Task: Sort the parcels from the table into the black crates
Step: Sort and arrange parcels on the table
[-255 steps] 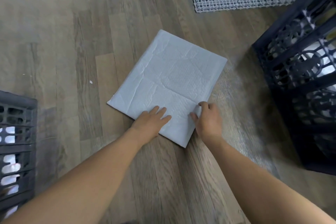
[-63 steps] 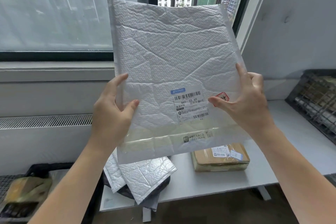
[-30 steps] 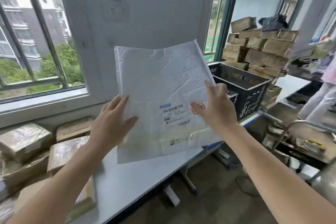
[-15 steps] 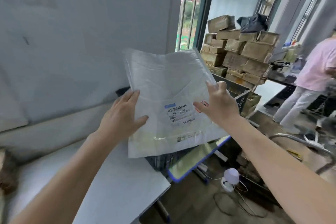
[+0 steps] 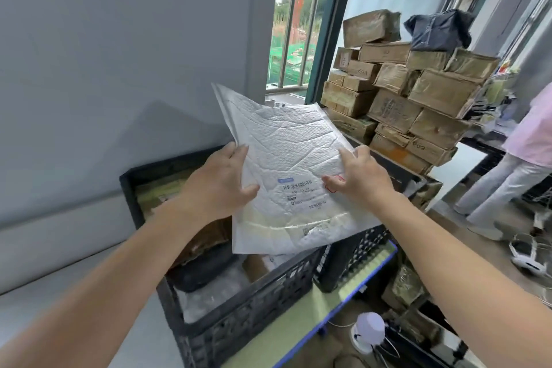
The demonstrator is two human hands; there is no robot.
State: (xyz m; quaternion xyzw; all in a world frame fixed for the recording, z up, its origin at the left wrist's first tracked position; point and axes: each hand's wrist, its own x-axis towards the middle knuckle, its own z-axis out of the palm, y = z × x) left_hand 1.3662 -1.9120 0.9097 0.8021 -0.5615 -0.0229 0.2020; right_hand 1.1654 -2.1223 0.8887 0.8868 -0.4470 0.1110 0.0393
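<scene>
A large white padded mailer (image 5: 286,158) with a barcode label facing me hangs tilted above a black crate (image 5: 248,305). My left hand (image 5: 221,185) grips the mailer's left edge, thumb on the front. My right hand (image 5: 358,176) grips its right edge, thumb beside a small red sticker. The crate holds several parcels: brown wrapped ones, a dark bag and clear-wrapped packs. A second black crate (image 5: 352,257) stands just to the right, mostly hidden behind the mailer.
The crates sit on a table (image 5: 298,326) with a blue-edged green top beside a grey wall. Behind them rises a stack of brown cartons (image 5: 397,98) topped by a dark bag. A person in pink (image 5: 519,164) stands at far right. Cables and a white device lie on the floor.
I have turned right and closer to the crates. The mailer has come down and tilted flatter, now over the nearer crate, still held in both hands.
</scene>
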